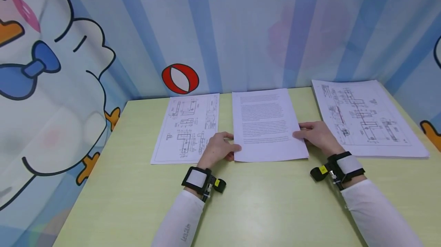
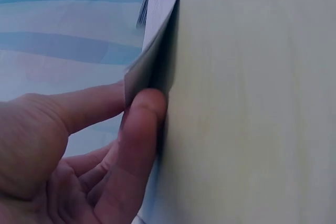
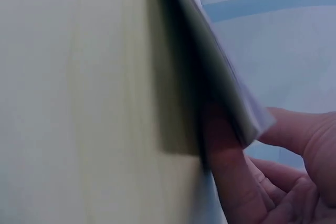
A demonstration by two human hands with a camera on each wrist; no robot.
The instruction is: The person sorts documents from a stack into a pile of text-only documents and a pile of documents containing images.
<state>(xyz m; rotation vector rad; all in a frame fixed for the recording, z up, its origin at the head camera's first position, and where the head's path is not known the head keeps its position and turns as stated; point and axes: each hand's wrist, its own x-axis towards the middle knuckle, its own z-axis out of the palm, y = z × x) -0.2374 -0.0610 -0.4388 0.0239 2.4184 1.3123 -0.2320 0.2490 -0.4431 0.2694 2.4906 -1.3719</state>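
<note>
Printed sheets of paper (image 1: 263,120) covered with lines of text lie between my two hands in the head view. My left hand (image 1: 218,148) pinches their lower left edge, thumb on top and fingers beneath. At the right edge, my right hand (image 1: 319,136) holds them the same way. The left wrist view has the sheets (image 2: 137,74) bowed up from the table between the thumb and fingers of the left hand (image 2: 89,153). In the right wrist view, a thin stack of sheets (image 3: 231,85) rises at the edge gripped by the right hand (image 3: 268,182), casting a shadow.
To the left lies a paper with technical drawings (image 1: 186,124), partly behind the left hand. A thicker pile of drawing sheets (image 1: 368,120) is on the right, near the right hand. A patterned curtain (image 1: 248,28) borders the back of the pale table (image 1: 262,201).
</note>
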